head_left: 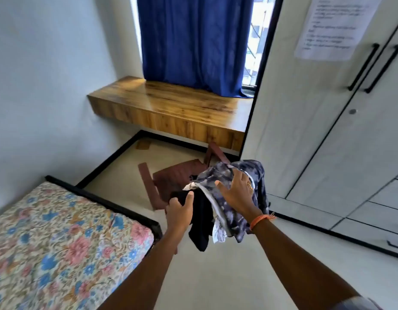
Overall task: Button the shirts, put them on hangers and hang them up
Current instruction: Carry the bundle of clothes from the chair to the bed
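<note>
Both arms reach out over the floor, and between them hangs a bundle of shirts [218,211], lifted clear in front of the maroon plastic chair [171,182]. The left hand [179,214] grips the black shirt [201,222], thumb and fingers curled round its fold. The right hand [237,193] lies on top of the blue patterned shirt [229,173], fingers spread and bent over the cloth. A white garment [219,231] dangles between the two. The floral mattress [59,240] sits at left, the white wardrobe [327,135] at right.
</note>
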### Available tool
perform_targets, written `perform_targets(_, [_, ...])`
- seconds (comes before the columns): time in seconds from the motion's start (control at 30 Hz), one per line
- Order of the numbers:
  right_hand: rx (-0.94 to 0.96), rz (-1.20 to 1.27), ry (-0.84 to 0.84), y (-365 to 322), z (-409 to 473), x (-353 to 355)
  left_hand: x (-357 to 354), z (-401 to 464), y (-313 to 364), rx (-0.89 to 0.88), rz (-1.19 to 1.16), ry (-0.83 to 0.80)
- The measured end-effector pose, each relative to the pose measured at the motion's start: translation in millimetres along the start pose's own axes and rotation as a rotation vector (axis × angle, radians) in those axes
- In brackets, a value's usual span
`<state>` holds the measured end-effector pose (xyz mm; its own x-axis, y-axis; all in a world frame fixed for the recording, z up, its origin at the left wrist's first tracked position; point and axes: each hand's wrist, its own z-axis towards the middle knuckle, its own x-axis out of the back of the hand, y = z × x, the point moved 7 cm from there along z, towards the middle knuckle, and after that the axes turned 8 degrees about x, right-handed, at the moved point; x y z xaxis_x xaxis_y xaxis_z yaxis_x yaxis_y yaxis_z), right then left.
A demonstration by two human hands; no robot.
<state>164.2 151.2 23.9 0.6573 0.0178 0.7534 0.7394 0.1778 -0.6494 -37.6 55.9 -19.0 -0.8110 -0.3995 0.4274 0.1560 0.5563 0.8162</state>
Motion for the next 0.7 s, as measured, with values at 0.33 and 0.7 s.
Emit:
perform_targets(0.33, [-0.259, -0.012, -0.007, 108.7, 78.3, 15.3, -36.2, 56.6, -9.8, 0.206, -0.135, 0.156])
perform_targets(0.7, [-0.277, 0.282, -0.121, 184.0, 164.2, 11.1, -68.2, 47.2, -12.3, 0.509, -0.192, 0.443])
